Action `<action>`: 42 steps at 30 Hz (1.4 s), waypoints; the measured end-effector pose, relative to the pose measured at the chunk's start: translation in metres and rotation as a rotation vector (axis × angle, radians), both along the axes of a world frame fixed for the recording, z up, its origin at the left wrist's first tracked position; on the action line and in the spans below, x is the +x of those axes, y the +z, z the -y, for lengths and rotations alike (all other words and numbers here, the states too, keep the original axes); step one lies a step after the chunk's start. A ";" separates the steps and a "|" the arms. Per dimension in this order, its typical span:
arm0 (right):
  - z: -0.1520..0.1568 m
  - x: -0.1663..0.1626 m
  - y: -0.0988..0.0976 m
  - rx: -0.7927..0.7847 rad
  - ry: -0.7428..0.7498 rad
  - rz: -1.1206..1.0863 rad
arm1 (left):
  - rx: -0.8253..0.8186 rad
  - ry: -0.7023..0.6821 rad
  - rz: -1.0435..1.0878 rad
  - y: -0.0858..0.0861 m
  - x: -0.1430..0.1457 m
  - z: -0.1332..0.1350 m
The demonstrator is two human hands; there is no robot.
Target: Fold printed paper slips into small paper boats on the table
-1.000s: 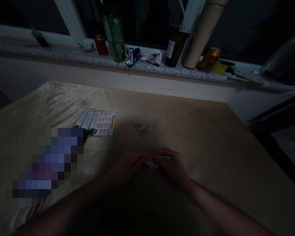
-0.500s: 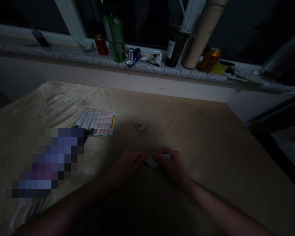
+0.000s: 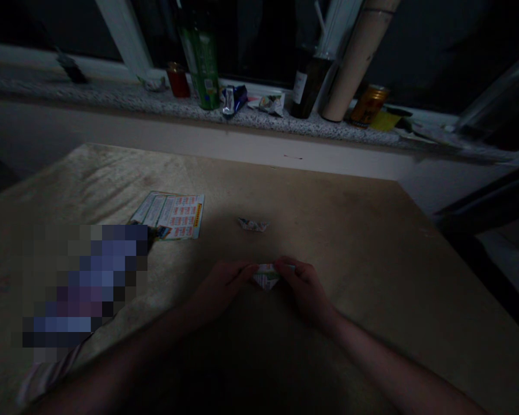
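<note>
In dim light both my hands meet near the middle of a tan table [image 3: 350, 230]. Between them is a small folded piece of printed paper [image 3: 266, 276]. My left hand [image 3: 222, 286] pinches its left end and my right hand [image 3: 303, 285] pinches its right end, fingers closed on it. A second small folded paper shape [image 3: 252, 225] lies on the table a little beyond my hands. A printed sheet [image 3: 172, 215] with red and white boxes lies flat farther left.
A blurred-out patch [image 3: 84, 282] covers the table's left part. The stone windowsill [image 3: 268, 118] behind carries a green bottle [image 3: 202, 57], a dark bottle [image 3: 306, 83], a cardboard tube [image 3: 357, 60], a gold can [image 3: 369, 104], a red can [image 3: 177, 79] and wrappers.
My hands have drawn slightly apart and shifted a little away from me, so more of the folded paper shows between them. Nothing else on the table has moved.
</note>
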State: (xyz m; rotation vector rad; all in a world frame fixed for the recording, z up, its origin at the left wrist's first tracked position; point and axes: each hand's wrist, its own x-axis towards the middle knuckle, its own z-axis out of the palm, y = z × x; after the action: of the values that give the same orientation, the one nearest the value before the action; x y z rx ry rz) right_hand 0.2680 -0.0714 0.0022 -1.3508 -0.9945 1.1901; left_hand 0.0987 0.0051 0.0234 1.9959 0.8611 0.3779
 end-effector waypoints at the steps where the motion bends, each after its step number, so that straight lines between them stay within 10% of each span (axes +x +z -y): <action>1: 0.000 0.000 -0.001 -0.002 -0.001 0.005 | -0.008 -0.001 -0.002 0.001 0.000 0.000; 30: -0.004 0.011 -0.008 0.090 -0.063 0.061 | -0.099 0.078 -0.022 0.001 -0.008 -0.009; 42: -0.001 0.008 0.000 0.179 -0.234 0.245 | -0.137 0.316 0.078 -0.001 -0.006 -0.016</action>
State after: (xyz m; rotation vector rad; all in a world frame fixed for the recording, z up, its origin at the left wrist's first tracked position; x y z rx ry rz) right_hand 0.2764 -0.0701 0.0023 -1.4465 -1.0547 0.7553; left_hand 0.0924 0.0212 0.0222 1.7102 1.1254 0.5565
